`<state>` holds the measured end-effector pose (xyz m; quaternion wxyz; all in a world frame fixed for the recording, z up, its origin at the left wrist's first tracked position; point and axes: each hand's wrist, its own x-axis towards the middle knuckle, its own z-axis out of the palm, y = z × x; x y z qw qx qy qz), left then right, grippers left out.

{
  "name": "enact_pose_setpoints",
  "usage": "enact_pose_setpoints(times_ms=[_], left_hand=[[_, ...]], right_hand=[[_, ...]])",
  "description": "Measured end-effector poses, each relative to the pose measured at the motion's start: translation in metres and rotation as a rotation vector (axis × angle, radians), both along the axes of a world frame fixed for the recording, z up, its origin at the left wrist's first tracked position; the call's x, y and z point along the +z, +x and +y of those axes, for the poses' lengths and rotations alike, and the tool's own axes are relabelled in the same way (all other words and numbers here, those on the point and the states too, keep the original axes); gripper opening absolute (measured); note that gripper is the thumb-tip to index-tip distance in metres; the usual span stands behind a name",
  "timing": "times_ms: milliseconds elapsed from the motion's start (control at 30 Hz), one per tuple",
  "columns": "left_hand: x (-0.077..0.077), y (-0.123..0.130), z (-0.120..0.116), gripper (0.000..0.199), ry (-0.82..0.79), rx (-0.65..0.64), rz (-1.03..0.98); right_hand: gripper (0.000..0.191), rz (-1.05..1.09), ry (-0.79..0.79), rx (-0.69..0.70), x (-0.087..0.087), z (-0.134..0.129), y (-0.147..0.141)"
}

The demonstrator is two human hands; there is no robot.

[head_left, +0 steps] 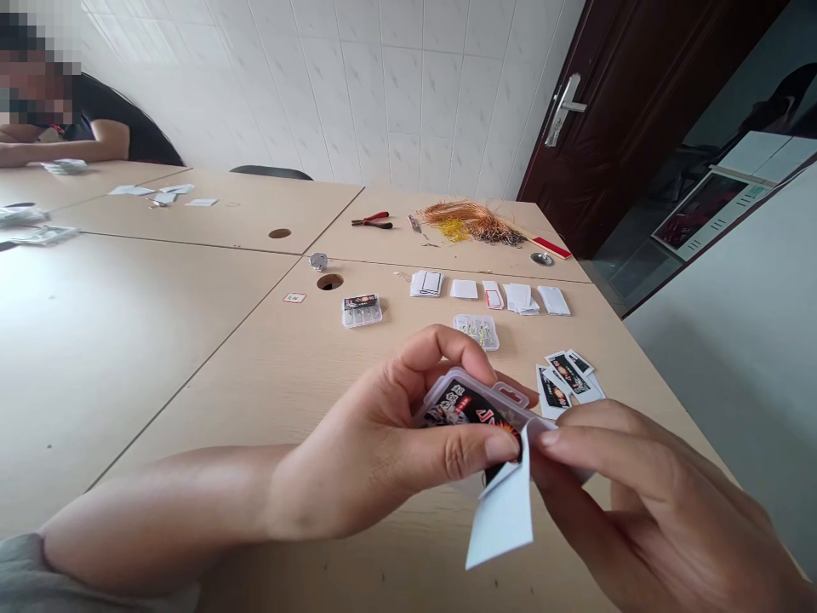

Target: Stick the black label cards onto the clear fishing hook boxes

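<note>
My left hand [408, 434] grips a small clear plastic box [456, 387] with a hang tab on its far edge. A black printed label [463, 409] with red and white characters lies on the lid, under my left thumb. White backing paper [504, 515] bends up at the label's right end and hangs toward me. Closed at that end, my right hand [629, 477] has its fingertips against the label's edge and the box corner; the exact pinch is partly hidden. More black labels [568, 379] lie on the table beyond my right hand.
Two similar boxes, one labelled [362, 312] and one with hooks visible [477, 332], stand ahead. Behind are white card stacks [426, 283], pliers [372, 220] and a copper-coloured line bundle [469, 217]. The table has round holes [330, 282]. Another person [95, 128] sits far left.
</note>
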<state>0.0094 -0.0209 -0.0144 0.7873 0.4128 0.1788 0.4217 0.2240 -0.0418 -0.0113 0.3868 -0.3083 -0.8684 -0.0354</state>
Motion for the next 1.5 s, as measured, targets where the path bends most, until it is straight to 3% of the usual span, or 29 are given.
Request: enact_pose_setpoints(times_ms=[367, 1133, 1367, 1433, 1500], left_hand=[[0.003, 0.0, 0.004, 0.02, 0.113, 0.145, 0.069], [0.006, -0.011, 0.015, 0.033, 0.165, 0.22, 0.175], [0.002, -0.012, 0.019, 0.037, 0.06, 0.183, 0.151], [0.003, -0.01, 0.02, 0.037, 0.014, 0.184, 0.12], [0.005, -0.008, 0.02, 0.036, -0.039, 0.184, 0.114]], right_hand=[[0.015, 0.018, 0.002, -0.065, 0.005, -0.002, -0.009], [0.014, 0.049, 0.054, -0.132, -0.003, 0.007, -0.006], [0.019, 0.101, 0.038, -0.304, -0.014, 0.019, 0.005], [0.021, 0.177, -0.022, -0.365, -0.016, 0.025, 0.006], [0.017, 0.274, -0.134, -0.336, -0.016, 0.031, 0.009]])
